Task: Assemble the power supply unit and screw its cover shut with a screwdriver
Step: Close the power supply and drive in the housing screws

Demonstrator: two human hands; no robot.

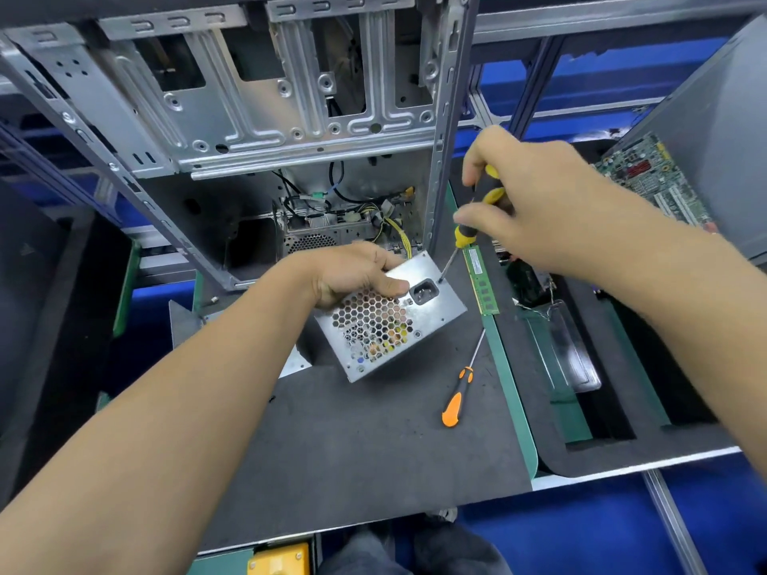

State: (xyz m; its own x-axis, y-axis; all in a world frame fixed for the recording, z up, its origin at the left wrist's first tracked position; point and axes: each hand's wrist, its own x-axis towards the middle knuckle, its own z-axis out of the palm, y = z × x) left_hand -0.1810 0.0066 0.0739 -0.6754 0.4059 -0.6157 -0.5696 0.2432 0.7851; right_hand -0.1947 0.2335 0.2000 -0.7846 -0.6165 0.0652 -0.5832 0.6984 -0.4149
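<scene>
Left hand: our left hand (357,273) holds the power supply unit (390,317) by its upper left corner, the grip clamped on the metal housing with the thumb lying across the face just beside the power socket (424,291).
Right hand: our right hand (535,201) has its grip closed round the black-and-yellow handle of a screwdriver (465,234), fingers curled about it from above.
Screwdriver tip: the shaft slants down and left, and its tip meets the face of the unit just right of the socket; we think it sits in a screw there, but the spot is too small to be sure.
Power supply unit: we see it tilted on the dark mat of the desk (352,441), its honeycomb grille (373,325) turned up to us, with coloured parts showing through the holes.
Computer case: an open metal computer case (257,97) stands behind the unit, with black and yellow cables (398,230) bunched in its lower bay.
Second screwdriver: an orange-handled screwdriver (456,398) lies loose on the mat, right of the unit and apart from it.
Memory stick: a green memory module (480,280) lies along the mat's right edge, near the unit.
Circuit board: a green circuit board (651,180) leans at the far right, partly behind our right forearm.
</scene>
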